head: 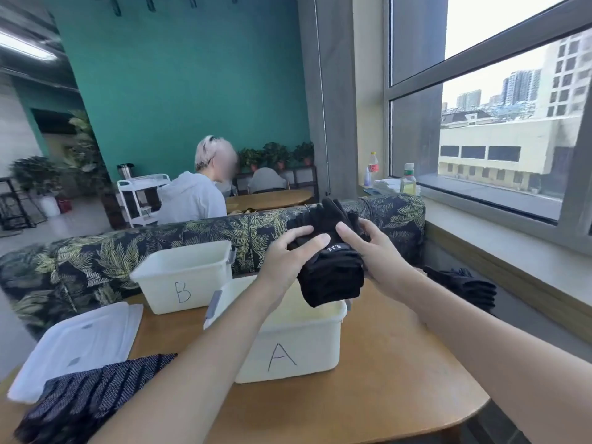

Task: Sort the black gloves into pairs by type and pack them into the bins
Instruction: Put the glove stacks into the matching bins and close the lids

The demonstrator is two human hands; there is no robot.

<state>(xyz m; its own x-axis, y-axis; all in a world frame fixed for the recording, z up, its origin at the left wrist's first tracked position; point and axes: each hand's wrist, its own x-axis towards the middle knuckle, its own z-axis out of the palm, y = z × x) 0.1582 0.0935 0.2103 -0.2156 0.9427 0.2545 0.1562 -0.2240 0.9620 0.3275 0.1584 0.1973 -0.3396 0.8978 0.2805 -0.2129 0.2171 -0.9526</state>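
Near bin [290,344]: a handwritten "A" on its front wall.
Far bin [184,277], behind and left of the near bin: a handwritten "B".
Black gloves [331,267], above the near bin: a tag reading "5.11", upside down.

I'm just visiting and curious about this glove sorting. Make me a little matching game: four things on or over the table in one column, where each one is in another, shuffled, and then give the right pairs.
Things:
1. bin marked A
2. bin marked B
3. white lids
4. held black gloves

Places:
a. gripped between both hands, above a bin
b. flat on the table, at its left side
c. nearest the camera, under the held gloves
d. farther back, next to the leaf-print sofa back

Pairs: 1-c, 2-d, 3-b, 4-a
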